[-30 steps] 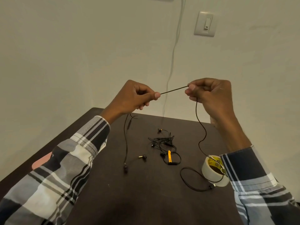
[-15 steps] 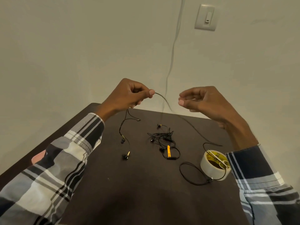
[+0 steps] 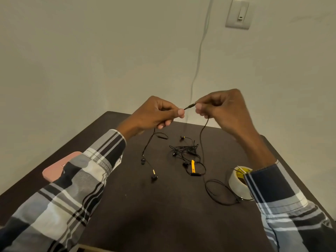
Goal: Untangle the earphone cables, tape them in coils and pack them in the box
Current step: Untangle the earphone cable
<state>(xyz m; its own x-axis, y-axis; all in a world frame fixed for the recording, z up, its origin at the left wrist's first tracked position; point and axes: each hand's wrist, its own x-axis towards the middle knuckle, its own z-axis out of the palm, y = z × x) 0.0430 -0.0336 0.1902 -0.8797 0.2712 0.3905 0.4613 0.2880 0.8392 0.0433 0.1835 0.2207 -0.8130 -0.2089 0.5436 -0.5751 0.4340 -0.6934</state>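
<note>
- A tape roll (image 3: pixel 238 186) is sitting on the dark bench (image 3: pixel 163 215), near the right sleeve.
- A tangled pile of earphones (image 3: pixel 187 153) is lying in the middle of the bench.
- The left hand (image 3: pixel 156 114) and right hand (image 3: pixel 223 110) are both pinching one black earphone cable (image 3: pixel 189 106) above the bench, fingers curled tight, the ends hanging down.

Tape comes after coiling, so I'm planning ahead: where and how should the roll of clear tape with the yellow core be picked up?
Grip the roll of clear tape with the yellow core by its outer wall, from above. It lies flat on the dark brown table with its hole facing up, beside the right sleeve. A loop of thin black earphone cable lies against its base, so lift straight up, probably clear of that.
</note>
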